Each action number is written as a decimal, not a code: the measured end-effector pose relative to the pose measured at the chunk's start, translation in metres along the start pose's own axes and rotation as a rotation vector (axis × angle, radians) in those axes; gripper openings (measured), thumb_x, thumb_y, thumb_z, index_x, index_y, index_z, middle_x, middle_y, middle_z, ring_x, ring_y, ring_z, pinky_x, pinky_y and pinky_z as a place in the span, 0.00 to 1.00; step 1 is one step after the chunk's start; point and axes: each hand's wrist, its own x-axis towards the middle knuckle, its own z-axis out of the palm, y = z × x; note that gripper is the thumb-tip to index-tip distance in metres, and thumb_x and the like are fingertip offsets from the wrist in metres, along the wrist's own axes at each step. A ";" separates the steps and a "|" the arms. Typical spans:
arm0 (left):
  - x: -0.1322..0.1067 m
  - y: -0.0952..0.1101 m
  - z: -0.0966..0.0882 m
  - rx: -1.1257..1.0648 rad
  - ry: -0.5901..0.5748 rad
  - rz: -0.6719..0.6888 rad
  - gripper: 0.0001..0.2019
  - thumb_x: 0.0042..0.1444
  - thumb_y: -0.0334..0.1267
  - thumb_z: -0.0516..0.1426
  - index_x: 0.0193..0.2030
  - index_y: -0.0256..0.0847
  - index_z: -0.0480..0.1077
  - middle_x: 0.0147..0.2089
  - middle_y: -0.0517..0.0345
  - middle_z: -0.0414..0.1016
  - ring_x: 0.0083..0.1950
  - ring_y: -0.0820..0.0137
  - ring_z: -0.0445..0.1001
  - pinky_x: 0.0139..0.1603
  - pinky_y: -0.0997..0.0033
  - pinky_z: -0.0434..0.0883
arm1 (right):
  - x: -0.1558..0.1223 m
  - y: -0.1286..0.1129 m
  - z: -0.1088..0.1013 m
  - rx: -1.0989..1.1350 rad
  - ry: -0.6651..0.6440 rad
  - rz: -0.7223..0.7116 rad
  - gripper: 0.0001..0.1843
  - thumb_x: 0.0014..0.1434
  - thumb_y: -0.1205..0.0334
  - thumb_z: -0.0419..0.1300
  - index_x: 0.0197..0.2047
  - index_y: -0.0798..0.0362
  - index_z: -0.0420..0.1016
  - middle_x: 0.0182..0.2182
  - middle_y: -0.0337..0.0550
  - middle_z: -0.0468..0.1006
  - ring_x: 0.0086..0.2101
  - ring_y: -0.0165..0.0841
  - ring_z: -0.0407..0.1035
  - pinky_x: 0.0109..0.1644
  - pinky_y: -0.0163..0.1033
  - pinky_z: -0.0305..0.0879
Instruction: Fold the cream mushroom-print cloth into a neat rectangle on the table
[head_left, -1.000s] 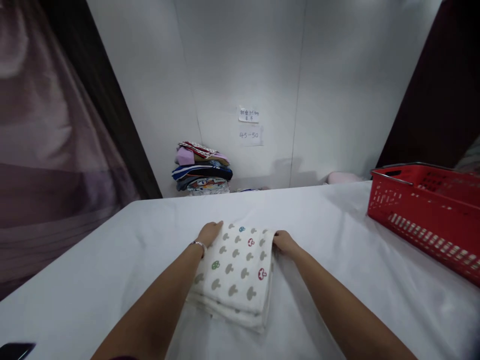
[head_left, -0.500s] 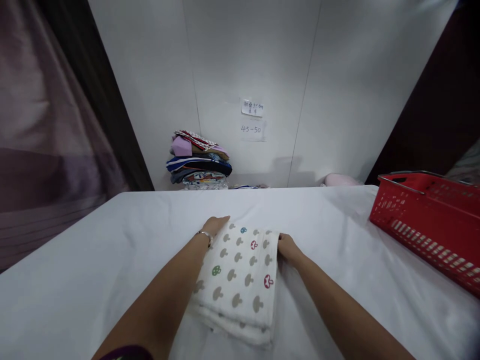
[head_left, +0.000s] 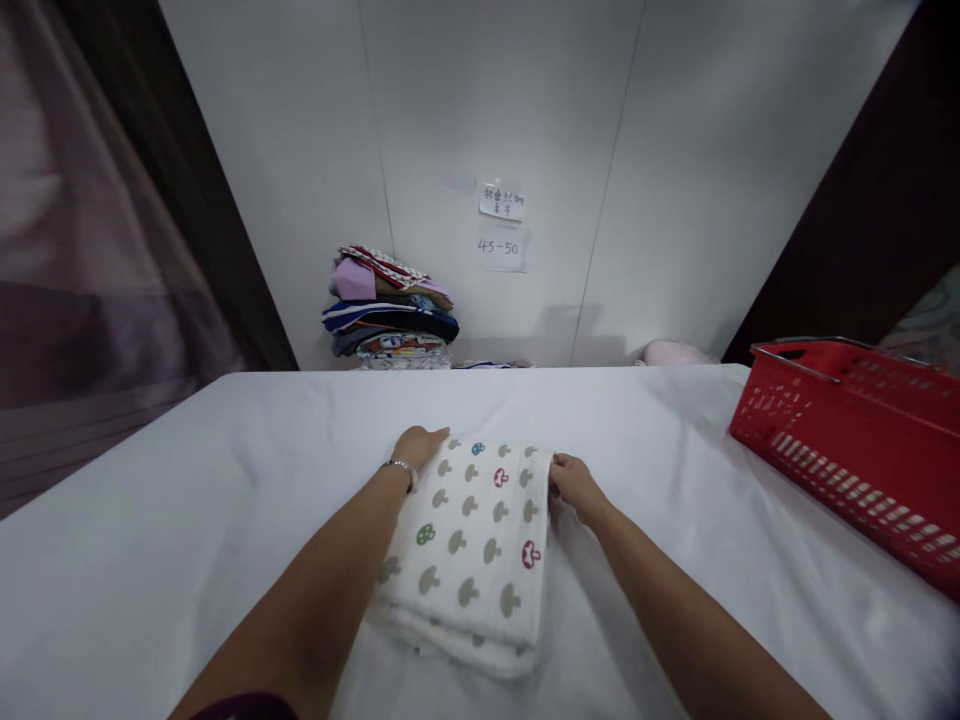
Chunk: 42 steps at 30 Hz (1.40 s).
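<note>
A white cloth (head_left: pixel 472 540) printed with mushrooms, mostly grey-brown with a few red, green and blue ones, lies folded in several layers in front of me. My left hand (head_left: pixel 421 446), with a bracelet at the wrist, is at the cloth's far left corner; its fingers close on the edge there, partly hidden by the hand itself. At the far right corner, my right hand (head_left: pixel 574 484) pinches the cloth's edge between thumb and fingers. The near edge shows the stacked layers lying slightly uneven.
The cloth rests on a white-covered table (head_left: pixel 285 480). A red basket (head_left: pixel 847 430) with metal handles stands on the right. Behind the far edge is a pile of folded fabrics (head_left: pixel 394 310), and paper labels (head_left: pixel 502 225) are stuck on the wall. A curtain (head_left: pixel 90 260) hangs at left.
The whole view has shifted slightly, so everything sits a little further left and higher. Both hands stay at the cloth's far corners, and the cloth keeps its folded shape.
</note>
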 end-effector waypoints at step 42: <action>-0.071 -0.010 -0.017 0.182 -0.086 0.212 0.41 0.44 0.66 0.51 0.58 0.37 0.62 0.55 0.41 0.70 0.52 0.51 0.71 0.46 0.60 0.68 | -0.030 -0.003 -0.007 0.031 -0.136 0.132 0.39 0.47 0.60 0.61 0.61 0.45 0.50 0.28 0.38 0.76 0.21 0.31 0.69 0.22 0.36 0.69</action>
